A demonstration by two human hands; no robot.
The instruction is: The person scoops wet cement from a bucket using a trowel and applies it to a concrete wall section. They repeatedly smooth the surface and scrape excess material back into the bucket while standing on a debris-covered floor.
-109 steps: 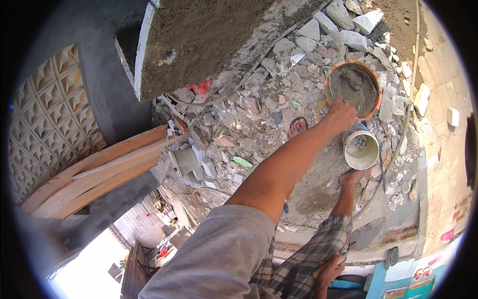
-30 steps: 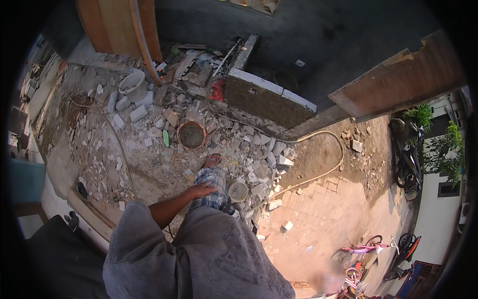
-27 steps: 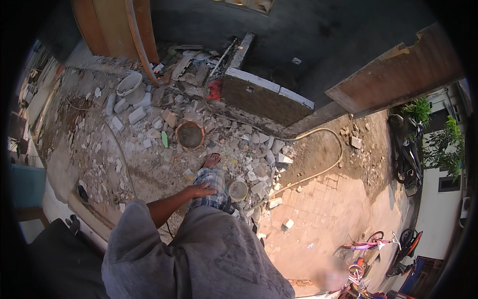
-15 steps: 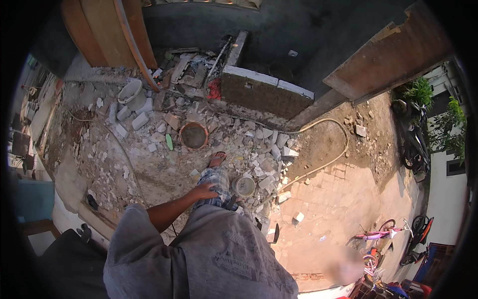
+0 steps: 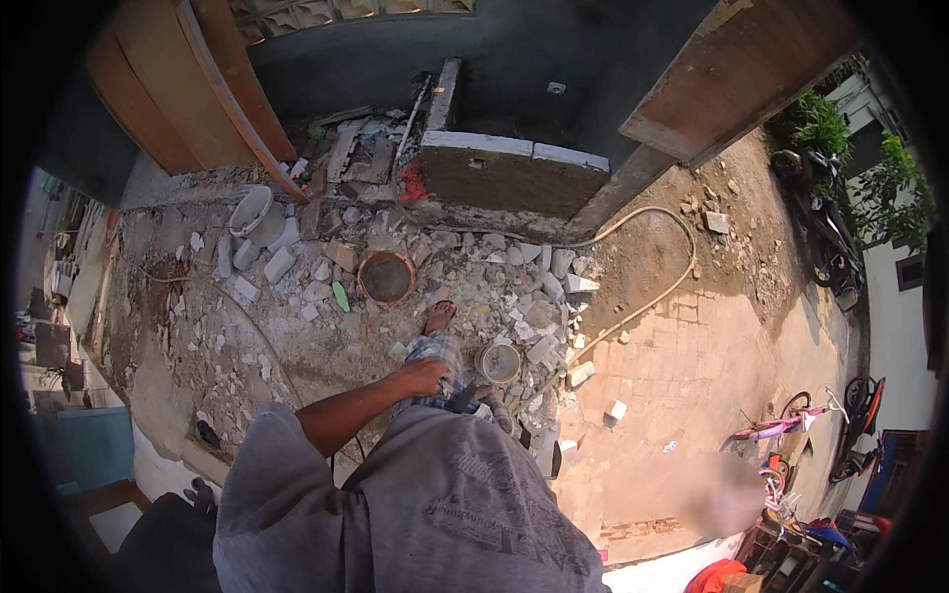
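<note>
My left hand (image 5: 422, 377) rests at the plaid trousers (image 5: 435, 348) on my leg, its fingers curled in. Whether they grip the cloth or something small, I cannot make out. My right hand is not in view; my grey shirt (image 5: 395, 504) fills the lower middle. One bare foot (image 5: 441, 315) stands on the rubble. Just ahead of it sits a round orange-rimmed tub (image 5: 387, 278) with grey contents. A grey-filled bucket (image 5: 497, 364) stands to the right of my leg.
A pale bucket (image 5: 253, 212) stands among broken blocks at the far left. A hose (image 5: 689, 247) loops across the ground on the right. Ahead is a low block wall (image 5: 514, 178); brown boards (image 5: 193, 89) lean at the left. A pink bicycle (image 5: 786, 423) stands at the right.
My left hand's fingers have gone from spread on the trousers to curled in. The view has shifted, so the ground things on the right appear farther right.
</note>
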